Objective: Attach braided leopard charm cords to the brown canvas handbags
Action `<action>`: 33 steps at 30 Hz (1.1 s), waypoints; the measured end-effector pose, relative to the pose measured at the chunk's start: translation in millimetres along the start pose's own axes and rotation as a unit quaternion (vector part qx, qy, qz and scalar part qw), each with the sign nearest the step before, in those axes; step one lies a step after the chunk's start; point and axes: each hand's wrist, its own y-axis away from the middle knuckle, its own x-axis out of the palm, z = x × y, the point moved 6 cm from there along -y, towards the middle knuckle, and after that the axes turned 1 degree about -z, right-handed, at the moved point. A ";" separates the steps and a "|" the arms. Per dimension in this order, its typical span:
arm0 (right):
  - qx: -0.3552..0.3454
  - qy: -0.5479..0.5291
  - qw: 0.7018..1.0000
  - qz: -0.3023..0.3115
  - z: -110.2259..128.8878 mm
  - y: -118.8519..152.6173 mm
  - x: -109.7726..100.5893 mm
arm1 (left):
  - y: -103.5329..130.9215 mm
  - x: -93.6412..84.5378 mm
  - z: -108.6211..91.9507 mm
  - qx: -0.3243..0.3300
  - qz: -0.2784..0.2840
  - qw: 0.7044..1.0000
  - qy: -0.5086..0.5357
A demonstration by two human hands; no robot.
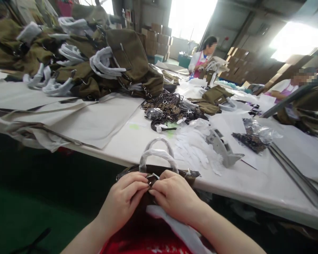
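Note:
A dark handbag rests at the table's front edge, close to my body. Its two handles stand up, wrapped in white material. My left hand is closed in a pinch on the bag's edge beside the zipper. From the other side, my right hand also pinches the bag at the zipper, its fingertips nearly meeting the left ones. Exactly what lies between the fingertips is hidden. A pale strip of material hangs under my right wrist.
Olive bags are piled at the back left. Chains lie heaped mid-table, with white paper slips and a grey tape dispenser nearer. Metal bars lie at right. Two people work across the table.

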 end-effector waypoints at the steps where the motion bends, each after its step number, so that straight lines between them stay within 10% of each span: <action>1: 0.017 -0.012 1.000 -0.005 -1.3 0.1 0.1 | -1.6 -2.4 -0.6 -0.004 0.000 1.000 -0.003; 8: 0.002 -0.273 0.956 -0.105 8.2 -5.7 -2.9 | -22.4 -29.4 -2.1 -0.034 -0.013 0.999 0.025; 14: 0.042 -0.589 0.806 -0.050 -7.3 -10.8 34.7 | -75.9 -17.5 9.9 -0.047 0.119 0.985 0.120; 17: 0.061 -0.640 0.766 -0.011 -12.3 -3.6 51.4 | -123.3 13.8 33.9 -0.081 0.187 0.969 0.143; 21: 0.023 -0.615 0.788 -0.020 -10.4 6.7 44.6 | -189.1 90.3 87.1 -0.174 0.302 0.937 -0.014; 26: -0.004 -0.608 0.794 -0.009 -14.0 10.5 34.8 | -243.7 180.6 126.1 -0.193 0.303 0.926 -0.120; 33: -0.012 -0.622 0.783 -0.005 -27.6 10.2 35.3 | -246.8 217.2 148.9 -0.215 0.267 0.925 -0.166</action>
